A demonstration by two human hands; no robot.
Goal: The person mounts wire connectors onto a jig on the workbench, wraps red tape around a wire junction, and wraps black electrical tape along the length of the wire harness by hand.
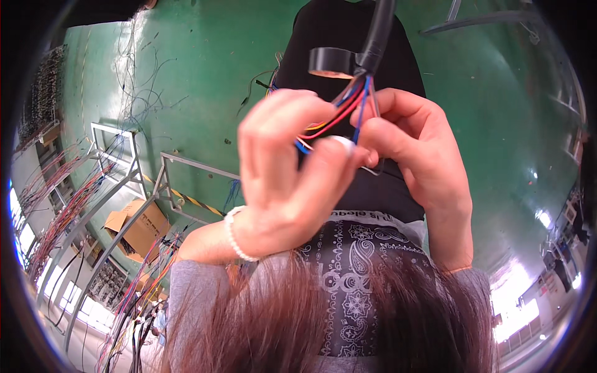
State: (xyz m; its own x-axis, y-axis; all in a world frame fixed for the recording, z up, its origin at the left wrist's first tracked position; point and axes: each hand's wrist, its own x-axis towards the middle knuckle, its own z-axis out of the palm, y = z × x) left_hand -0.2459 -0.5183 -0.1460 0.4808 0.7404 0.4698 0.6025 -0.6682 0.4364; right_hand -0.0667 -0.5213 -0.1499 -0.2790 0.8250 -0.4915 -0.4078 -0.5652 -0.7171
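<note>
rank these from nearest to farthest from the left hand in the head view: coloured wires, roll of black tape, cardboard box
1. coloured wires, pinched in the left hand and the right hand.
2. roll of black tape, just above the hands.
3. cardboard box, on the floor at lower left.

Open green floor (205, 68) beyond the hands, littered with loose wire scraps (140, 74). Left side blocked by metal frames (127, 168), hanging wire bundles (56, 205) and a cardboard box (138, 227). Black cable sheath (378, 34) with its tape roll (333, 62) hangs just above.

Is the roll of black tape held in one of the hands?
No, the tape roll hangs on the black cable above both hands, which pinch the coloured wires below it.
</note>
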